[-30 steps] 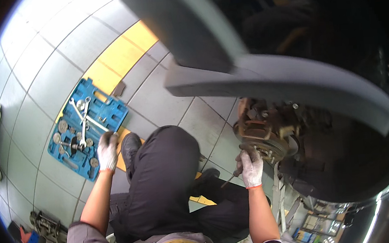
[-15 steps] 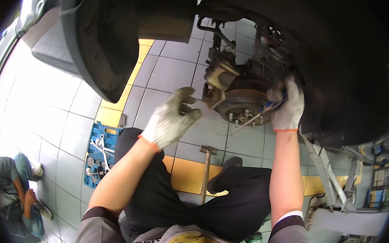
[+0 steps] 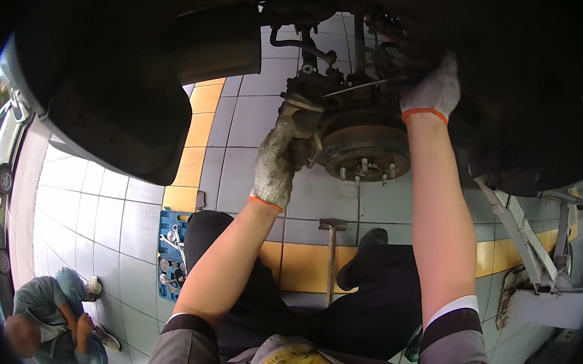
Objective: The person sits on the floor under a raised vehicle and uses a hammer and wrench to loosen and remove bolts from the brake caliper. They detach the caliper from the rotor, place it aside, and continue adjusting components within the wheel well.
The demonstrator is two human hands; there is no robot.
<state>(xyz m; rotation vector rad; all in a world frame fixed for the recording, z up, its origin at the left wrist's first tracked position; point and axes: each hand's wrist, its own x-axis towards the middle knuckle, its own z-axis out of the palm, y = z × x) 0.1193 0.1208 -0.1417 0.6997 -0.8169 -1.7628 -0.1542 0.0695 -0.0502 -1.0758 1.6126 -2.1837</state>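
My left hand (image 3: 274,166), in a dirty white knit glove with an orange cuff, grips the left side of the brake caliper (image 3: 305,116). Its fingertips are partly hidden against the metal. The rusty brake disc (image 3: 363,139) with its wheel studs is just right of the caliper. In my gloved right hand (image 3: 435,92), closed above the disc's right side, is a screwdriver (image 3: 356,88). Its long thin shaft points left toward the top of the caliper; the handle is hidden in dark shadow.
A hammer (image 3: 330,261) stands head up between my legs. Left of my knee lies a blue tool case (image 3: 174,253) with wrenches and sockets. A person (image 3: 59,323) squats at far left. The dark wheel arch (image 3: 109,121) hangs overhead; a metal lift arm (image 3: 522,239) is at right.
My left hand has gone from empty and apart to gripping the caliper. My right hand has moved up, swinging the screwdriver's tip from the wheel studs to above the disc. The view has shifted.
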